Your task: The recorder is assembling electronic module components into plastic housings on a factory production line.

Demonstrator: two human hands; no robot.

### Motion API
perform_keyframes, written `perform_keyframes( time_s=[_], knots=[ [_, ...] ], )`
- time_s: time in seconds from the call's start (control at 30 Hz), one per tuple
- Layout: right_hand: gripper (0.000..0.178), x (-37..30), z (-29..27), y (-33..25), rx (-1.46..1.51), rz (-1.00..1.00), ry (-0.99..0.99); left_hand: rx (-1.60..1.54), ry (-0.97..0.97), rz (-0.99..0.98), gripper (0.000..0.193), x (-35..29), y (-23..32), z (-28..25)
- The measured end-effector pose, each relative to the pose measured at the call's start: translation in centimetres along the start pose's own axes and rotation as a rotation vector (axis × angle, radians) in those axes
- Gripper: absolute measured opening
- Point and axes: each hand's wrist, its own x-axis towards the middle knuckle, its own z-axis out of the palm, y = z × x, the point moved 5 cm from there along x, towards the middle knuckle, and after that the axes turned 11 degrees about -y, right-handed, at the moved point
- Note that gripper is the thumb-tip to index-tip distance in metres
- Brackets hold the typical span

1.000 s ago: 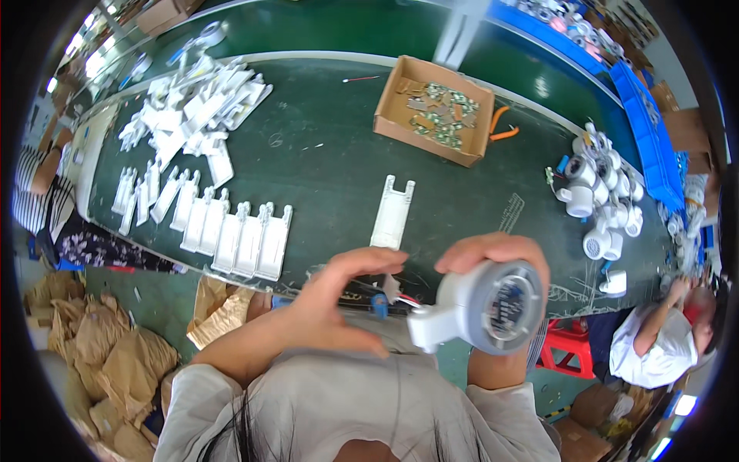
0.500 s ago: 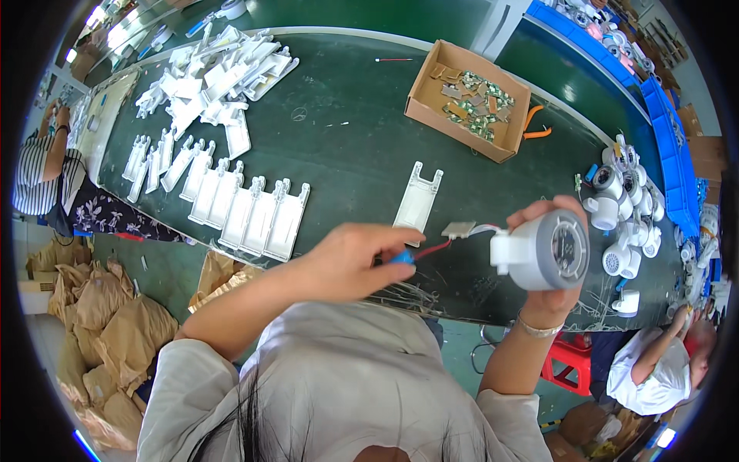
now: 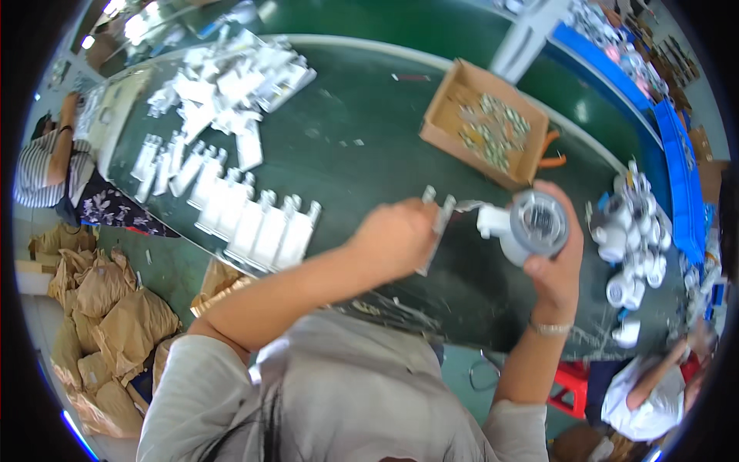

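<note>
My right hand (image 3: 563, 266) is closed round a small white fan head (image 3: 536, 225) with a grey ring and a round grille facing up. A white stub on its side points left, and thin wires (image 3: 468, 205) run from there toward my left hand. My left hand (image 3: 396, 240), blurred, lies with curled fingers over a white plastic panel (image 3: 439, 235) on the table. The panel's two prongs and right edge show beside the fingers; whatever the fingers hold is hidden.
Several white panels (image 3: 254, 231) lie in a row at left, below a heap of more (image 3: 223, 85). A cardboard box (image 3: 446, 138) of small circuit boards stands beside orange-handled pliers (image 3: 553, 160). White fan heads (image 3: 627, 231) are piled at right. Other people sit at both sides.
My left hand has moved up and right onto the panel, and the blue cylinder it held is now out of sight. My right hand has tilted the fan head upward. The whole view has shifted slightly.
</note>
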Motion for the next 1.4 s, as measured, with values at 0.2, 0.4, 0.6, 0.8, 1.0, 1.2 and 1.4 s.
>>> perform_keyframes(
  time_s=[0.2, 0.4, 0.6, 0.8, 1.0, 1.2, 1.4],
  knots=[
    [0.097, -0.5, 0.1, 0.6, -0.064, 0.098, 0.098, 0.066, -0.175, 0.061, 0.024, 0.5, 0.1, 1.7],
    [0.070, 2.3, 1.4, -4.8, -0.302, -0.183, -0.175, 0.006, 0.106, 0.092, 0.018, -0.3, 0.1, -3.9],
    [0.095, 11.5, 0.0, -2.7, -0.287, -0.078, -0.111, 0.477, 0.315, 0.183, 0.016, 5.2, -5.5, -14.1],
    [0.046, 27.4, 3.3, 0.9, -0.116, 0.094, -0.122, 0.704, 0.018, -0.051, 0.018, 15.5, -14.7, -20.0],
    [0.069, 35.0, -2.8, 7.2, -0.851, 0.309, 0.161, 0.451, 0.169, -0.099, 0.025, 22.9, -17.8, -18.9],
    [0.055, 31.8, 2.7, 1.7, -0.911, -0.091, -0.137, 0.499, 0.504, 0.144, 0.025, 6.4, -17.5, -25.7],
    [0.039, 16.2, 9.7, -2.8, -0.729, -0.077, -0.534, 0.221, 0.661, -0.302, 0.027, -15.2, -21.2, -24.0]
  ],
)
